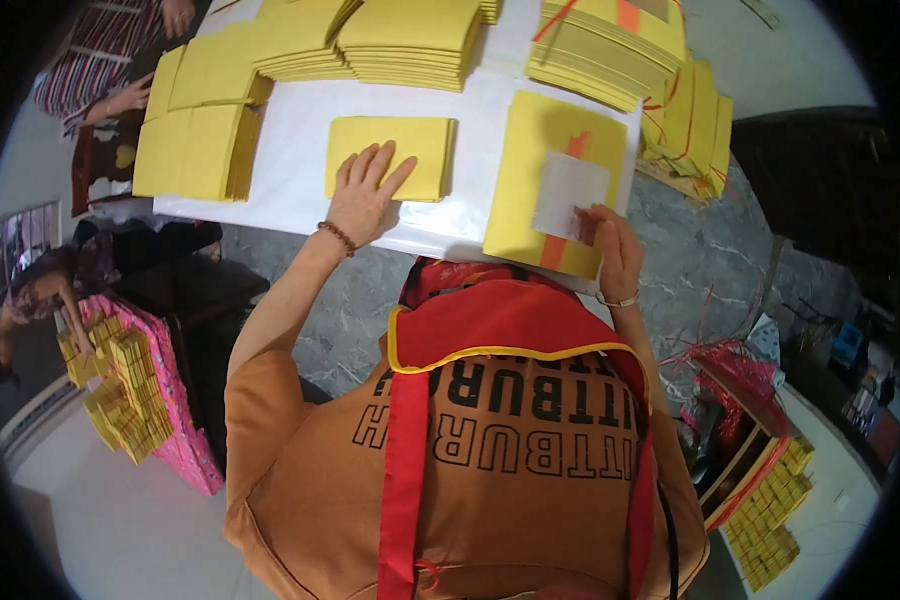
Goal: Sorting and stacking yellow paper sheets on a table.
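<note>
The white bench [295,150] spread from 10 o'clock through 12 to 1, its near edge crossing just above the middle of the view. On it, the yellow back stacks [410,40] closed off the far side at 12, and the left stacks [195,150] took up the left edge at 10. The tied bundle [600,50] sat at 1. Below it lay the wide yellow pad [510,190], close to both the right and the near edge of the bench, leaving little room there. The small stack [430,160] lay at 11, a little inside the near edge; bare bench top showed on its left, on its right toward the pad, and beyond it toward the back stacks.

The left hand [368,190] lay palm down on the small stack, fingers parted and thumb out wide, gripping nothing. The right hand [618,250] was at 2, over the pad's right edge, its fingertips at the corner of a pale square [560,185]; whether they pinched it, I could not tell. An orange strip [553,252] showed beneath that square. Smallest was the beaded bracelet [337,236] on the left wrist.
</note>
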{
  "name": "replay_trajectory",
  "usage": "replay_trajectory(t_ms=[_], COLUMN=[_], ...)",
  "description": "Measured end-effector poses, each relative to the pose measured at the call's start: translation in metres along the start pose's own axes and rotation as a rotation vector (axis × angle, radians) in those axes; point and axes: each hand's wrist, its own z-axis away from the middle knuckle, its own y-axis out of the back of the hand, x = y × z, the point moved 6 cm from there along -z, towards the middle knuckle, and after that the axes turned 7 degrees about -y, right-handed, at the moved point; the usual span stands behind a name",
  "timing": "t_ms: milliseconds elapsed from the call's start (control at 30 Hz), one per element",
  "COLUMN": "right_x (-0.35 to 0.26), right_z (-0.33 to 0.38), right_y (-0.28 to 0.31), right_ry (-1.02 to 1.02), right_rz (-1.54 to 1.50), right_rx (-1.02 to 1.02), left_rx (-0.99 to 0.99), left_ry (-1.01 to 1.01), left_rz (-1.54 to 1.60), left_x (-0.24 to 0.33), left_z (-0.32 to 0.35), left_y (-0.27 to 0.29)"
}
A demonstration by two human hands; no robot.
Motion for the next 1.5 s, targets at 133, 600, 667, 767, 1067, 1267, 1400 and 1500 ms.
replay_trajectory(t_ms=[133,600,667,767,1067,1267,1400,1500], right_x=[-0.003,-0.001,0.002,0.012,0.034,0.034,0.035,0.033], right_z=[-0.005,-0.005,-0.005,-0.004,-0.005,-0.006,-0.005,-0.005], right_y=[-0.001,-0.001,0.001,0.002,0.003,0.004,0.003,0.003], right_ry=[0.164,0.233,0.189,0.124,-0.053,-0.035,-0.061,-0.05], right_rz=[0.238,0.258,0.198,0.057,-0.138,-0.141,-0.138,-0.152], right_rx=[-0.035,-0.02,-0.024,-0.047,-0.124,-0.116,-0.114,-0.121], left_rx=[-0.114,0.098,0.088,0.123,0.021,-0.015,-0.111,-0.176], left_ry=[-0.031,-0.508,-0.516,-0.562,-0.373,-0.242,-0.128,-0.047], left_rz=[0.014,0.372,0.337,0.513,0.904,0.958,1.031,1.064], left_x=[0.001,0.147,0.15,0.147,0.131,0.125,0.123,0.121], left_z=[-0.008,-0.068,-0.073,-0.073,-0.091,-0.094,-0.094,-0.096], left_y=[0.022,0.023,0.025,0.027,0.022,0.014,0.008,0.006])
